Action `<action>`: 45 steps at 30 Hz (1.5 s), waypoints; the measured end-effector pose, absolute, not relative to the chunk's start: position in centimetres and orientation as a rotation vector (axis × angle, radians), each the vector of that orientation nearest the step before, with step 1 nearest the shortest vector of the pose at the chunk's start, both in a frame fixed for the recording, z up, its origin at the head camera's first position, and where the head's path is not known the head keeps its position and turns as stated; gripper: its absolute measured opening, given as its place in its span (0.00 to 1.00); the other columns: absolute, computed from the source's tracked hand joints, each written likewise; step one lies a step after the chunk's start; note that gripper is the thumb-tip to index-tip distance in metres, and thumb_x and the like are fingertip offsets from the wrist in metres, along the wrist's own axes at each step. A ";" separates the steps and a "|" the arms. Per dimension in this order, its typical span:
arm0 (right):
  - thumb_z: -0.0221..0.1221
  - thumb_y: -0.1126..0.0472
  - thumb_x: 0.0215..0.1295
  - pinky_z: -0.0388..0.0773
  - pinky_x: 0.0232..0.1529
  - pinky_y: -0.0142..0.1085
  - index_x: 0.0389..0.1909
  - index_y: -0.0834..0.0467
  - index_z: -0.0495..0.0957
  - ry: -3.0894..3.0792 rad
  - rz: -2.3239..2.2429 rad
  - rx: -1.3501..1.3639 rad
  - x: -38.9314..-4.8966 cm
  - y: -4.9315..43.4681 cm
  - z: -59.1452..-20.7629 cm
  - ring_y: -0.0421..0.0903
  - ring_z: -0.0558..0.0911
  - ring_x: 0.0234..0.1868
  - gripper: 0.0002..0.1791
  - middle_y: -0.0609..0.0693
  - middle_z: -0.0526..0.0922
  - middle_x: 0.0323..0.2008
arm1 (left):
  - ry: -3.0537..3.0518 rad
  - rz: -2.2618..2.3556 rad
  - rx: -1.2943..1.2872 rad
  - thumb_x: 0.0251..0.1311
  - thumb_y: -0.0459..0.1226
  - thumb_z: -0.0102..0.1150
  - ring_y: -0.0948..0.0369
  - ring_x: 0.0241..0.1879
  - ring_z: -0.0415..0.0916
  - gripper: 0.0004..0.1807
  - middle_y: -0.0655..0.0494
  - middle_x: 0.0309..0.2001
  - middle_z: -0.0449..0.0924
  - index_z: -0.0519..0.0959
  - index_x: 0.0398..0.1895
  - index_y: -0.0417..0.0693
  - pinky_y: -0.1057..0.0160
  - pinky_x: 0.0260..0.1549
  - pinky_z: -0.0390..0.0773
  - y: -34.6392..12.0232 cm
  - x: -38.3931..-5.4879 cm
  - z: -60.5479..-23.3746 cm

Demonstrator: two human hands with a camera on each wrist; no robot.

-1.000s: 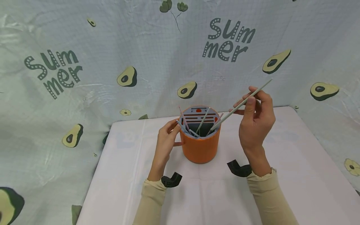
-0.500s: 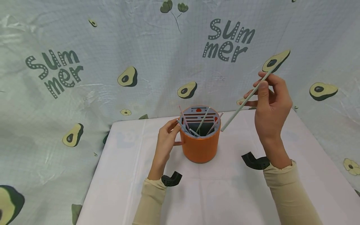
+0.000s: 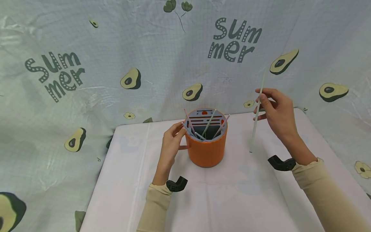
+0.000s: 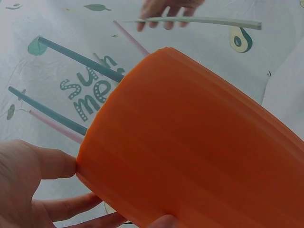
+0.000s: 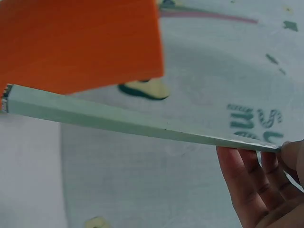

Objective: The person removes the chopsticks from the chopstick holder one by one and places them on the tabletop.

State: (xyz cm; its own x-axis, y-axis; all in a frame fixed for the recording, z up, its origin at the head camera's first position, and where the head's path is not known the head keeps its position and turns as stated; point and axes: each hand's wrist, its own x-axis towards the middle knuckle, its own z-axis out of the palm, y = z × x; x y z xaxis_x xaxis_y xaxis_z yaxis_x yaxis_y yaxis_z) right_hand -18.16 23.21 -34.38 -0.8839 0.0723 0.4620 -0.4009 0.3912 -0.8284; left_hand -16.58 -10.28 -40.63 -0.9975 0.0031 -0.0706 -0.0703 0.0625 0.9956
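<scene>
My right hand (image 3: 278,109) pinches a pale green chopstick (image 3: 255,125) between thumb and fingers, to the right of an orange utensil holder (image 3: 206,154). The chopstick stands nearly upright, its thick end down over the table. In the right wrist view the chopstick (image 5: 95,114) slants across, its flat end at the left. My left hand (image 3: 173,140) grips the holder by its left side, thumb at the rim and fingers around the wall. Several chopsticks lean in the holder's front opening: a pink chopstick (image 3: 187,116), a green chopstick (image 3: 209,124) and blue ones among them.
The holder's grey top has slots (image 3: 204,117) behind the opening. It stands on a white-covered table (image 3: 139,167), whose back edge meets a curtain (image 3: 162,64) printed with avocados. A black wrist mount (image 3: 281,163) sits on the right wrist, with a similar mount (image 3: 177,185) on the left.
My right hand has carried the green chopstick away from the holder's rim, to the right, then lower, turning it from slanted to nearly upright. The left hand and holder have stayed put.
</scene>
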 end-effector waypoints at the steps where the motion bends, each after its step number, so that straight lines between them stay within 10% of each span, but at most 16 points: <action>1: 0.53 0.57 0.81 0.88 0.28 0.28 0.64 0.58 0.79 -2.275 1.491 0.262 -18.2 23.7 -34.9 0.34 0.85 0.33 0.18 0.40 0.80 0.40 | 2.249 2.113 -0.074 0.77 0.43 0.55 0.49 0.67 0.76 0.23 0.48 0.69 0.77 0.75 0.71 0.49 0.52 0.34 0.92 -10.3 -16.6 -40.6; 13: 0.53 0.45 0.81 0.89 0.29 0.35 0.68 0.59 0.74 -2.721 1.405 0.084 -17.3 30.4 -40.9 0.35 0.85 0.33 0.26 0.32 0.79 0.40 | 2.269 2.110 -0.012 0.77 0.43 0.55 0.50 0.67 0.77 0.23 0.49 0.69 0.77 0.75 0.71 0.50 0.50 0.35 0.92 -9.9 -16.8 -40.1; 23: 0.51 0.47 0.82 0.87 0.23 0.37 0.67 0.65 0.74 -2.903 1.227 0.089 -17.0 33.3 -46.2 0.34 0.78 0.30 0.27 0.65 0.82 0.49 | 2.259 2.119 -0.041 0.77 0.43 0.55 0.49 0.67 0.77 0.23 0.48 0.69 0.77 0.76 0.71 0.50 0.49 0.36 0.92 -10.2 -16.6 -40.5; 45: 0.53 0.56 0.82 0.77 0.17 0.36 0.62 0.72 0.74 -3.046 0.989 0.006 -16.7 34.9 -52.3 0.44 0.78 0.22 0.23 0.72 0.83 0.47 | 2.252 2.124 -0.062 0.76 0.43 0.56 0.50 0.68 0.77 0.24 0.48 0.69 0.77 0.75 0.72 0.49 0.51 0.34 0.92 -10.5 -16.6 -40.9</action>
